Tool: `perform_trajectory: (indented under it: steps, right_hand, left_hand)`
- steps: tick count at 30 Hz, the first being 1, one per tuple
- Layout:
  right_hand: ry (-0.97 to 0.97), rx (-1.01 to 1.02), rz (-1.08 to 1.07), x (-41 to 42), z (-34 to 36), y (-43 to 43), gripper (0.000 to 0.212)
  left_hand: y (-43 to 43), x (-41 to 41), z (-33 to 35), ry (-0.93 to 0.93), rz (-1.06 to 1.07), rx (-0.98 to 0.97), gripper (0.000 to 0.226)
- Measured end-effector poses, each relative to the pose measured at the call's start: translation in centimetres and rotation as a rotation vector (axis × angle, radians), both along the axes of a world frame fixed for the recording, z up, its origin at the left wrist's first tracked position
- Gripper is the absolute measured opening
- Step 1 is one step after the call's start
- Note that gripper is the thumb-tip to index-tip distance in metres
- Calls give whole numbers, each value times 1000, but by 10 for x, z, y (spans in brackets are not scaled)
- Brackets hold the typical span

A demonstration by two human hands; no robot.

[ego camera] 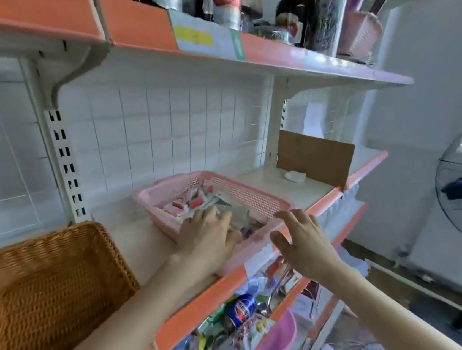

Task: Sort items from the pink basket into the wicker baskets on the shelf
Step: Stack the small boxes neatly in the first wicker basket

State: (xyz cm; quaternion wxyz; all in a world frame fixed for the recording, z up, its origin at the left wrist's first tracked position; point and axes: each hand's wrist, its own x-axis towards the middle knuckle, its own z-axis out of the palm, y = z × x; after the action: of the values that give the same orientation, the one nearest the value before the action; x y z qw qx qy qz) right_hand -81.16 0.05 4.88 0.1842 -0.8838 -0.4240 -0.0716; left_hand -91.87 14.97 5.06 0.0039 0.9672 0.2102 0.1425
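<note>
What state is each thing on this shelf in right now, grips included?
Pink plastic mesh basket: upright on shelf, packets inside.
Brown woven wicker basket: on shelf, no items visible inside.
Left grip: inside pink basket, on the packets; hold unclear.
Right grip: open, empty, beside basket's near corner.
Brown cardboard sheet: standing upright on shelf.

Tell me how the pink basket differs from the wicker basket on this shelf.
The pink basket is perforated plastic; the wicker basket is woven brown wicker. The pink basket holds small packets, with the left hand in it; no hand touches the wicker basket. Both sit on the same shelf.
</note>
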Motion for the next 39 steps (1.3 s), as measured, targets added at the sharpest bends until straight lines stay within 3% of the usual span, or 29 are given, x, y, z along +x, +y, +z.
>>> perform_trajectory:
  steps: [8,14,17,22,32,36,39]
  right_hand:
    - [22,-35,106,54,7,58,45]
    - [17,-181,313,84,11,128,44]
    - [-81,-301,420,98,12,169,44]
    - [-107,-359,572,104,3,232,25]
    - [-168,-520,704,103,-8,272,19]
    - [-7,-440,721,108,5,261,34]
    - [133,-220,657,123,16,242,43]
  left_hand:
    - [46,22,-5,8,152,6,47]
    - [67,33,-7,4,288,-25,45]
    - [73,35,-10,17,339,-18,42]
    - [72,34,-15,-44,396,-36,44]
    - [72,33,-21,-30,508,-35,42]
    - [71,38,-17,49,528,4,38]
    - [75,45,-9,92,541,23,34]
